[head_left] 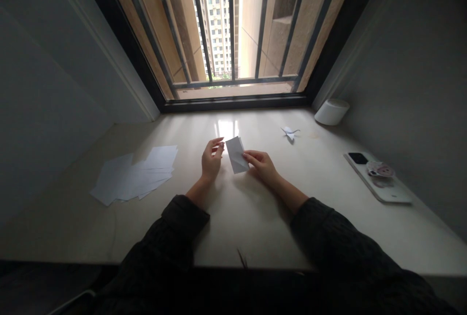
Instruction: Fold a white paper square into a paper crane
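Note:
A small folded sheet of white paper point(235, 153) is held above the pale sill, in the middle of the head view. My right hand point(263, 163) pinches its right edge between thumb and fingers. Just left of the paper, my left hand point(212, 158) is raised with its fingers curved and apart from the sheet; a narrow gap shows between them. Nothing is visible in the left hand. Beyond my right hand lies a folded paper crane point(289, 133).
Several loose white sheets point(136, 174) overlap on the left of the sill point(233, 227). On the right lies a phone point(375, 183) with a round grip on its back. A white cylindrical object point(332, 112) stands in the back right corner, near the barred window point(233, 103).

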A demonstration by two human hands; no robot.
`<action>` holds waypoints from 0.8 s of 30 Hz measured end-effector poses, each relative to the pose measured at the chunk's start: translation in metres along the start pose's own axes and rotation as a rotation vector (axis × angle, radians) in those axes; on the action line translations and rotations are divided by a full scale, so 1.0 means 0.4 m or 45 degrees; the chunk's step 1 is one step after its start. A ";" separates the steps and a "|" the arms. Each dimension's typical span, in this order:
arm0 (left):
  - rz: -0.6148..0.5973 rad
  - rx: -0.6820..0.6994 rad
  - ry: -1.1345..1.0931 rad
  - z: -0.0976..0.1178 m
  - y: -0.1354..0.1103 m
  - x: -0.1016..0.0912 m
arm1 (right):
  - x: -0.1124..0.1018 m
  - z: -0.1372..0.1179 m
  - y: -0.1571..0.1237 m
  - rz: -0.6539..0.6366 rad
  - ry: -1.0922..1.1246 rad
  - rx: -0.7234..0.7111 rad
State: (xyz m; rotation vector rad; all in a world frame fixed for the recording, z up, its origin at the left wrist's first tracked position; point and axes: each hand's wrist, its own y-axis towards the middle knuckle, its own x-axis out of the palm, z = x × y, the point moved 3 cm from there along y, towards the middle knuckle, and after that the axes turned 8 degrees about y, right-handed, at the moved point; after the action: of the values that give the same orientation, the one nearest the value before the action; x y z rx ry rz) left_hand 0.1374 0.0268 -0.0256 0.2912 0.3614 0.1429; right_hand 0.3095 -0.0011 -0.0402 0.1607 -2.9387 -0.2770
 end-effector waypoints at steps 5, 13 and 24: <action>-0.013 0.762 0.651 0.086 -0.023 -0.019 | 0.002 0.004 -0.002 0.008 -0.251 -0.119; -0.101 1.035 0.986 0.093 -0.027 -0.032 | -0.013 -0.015 0.002 0.028 -0.232 -0.152; -0.121 0.547 0.553 0.040 -0.007 -0.032 | -0.054 -0.004 0.016 0.287 0.113 -0.029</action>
State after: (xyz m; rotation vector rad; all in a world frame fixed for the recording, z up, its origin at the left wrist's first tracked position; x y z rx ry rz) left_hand 0.1316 0.0175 -0.0079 0.6702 0.8391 0.0314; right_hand 0.3305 0.0076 -0.0413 -0.1572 -2.8300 -0.2616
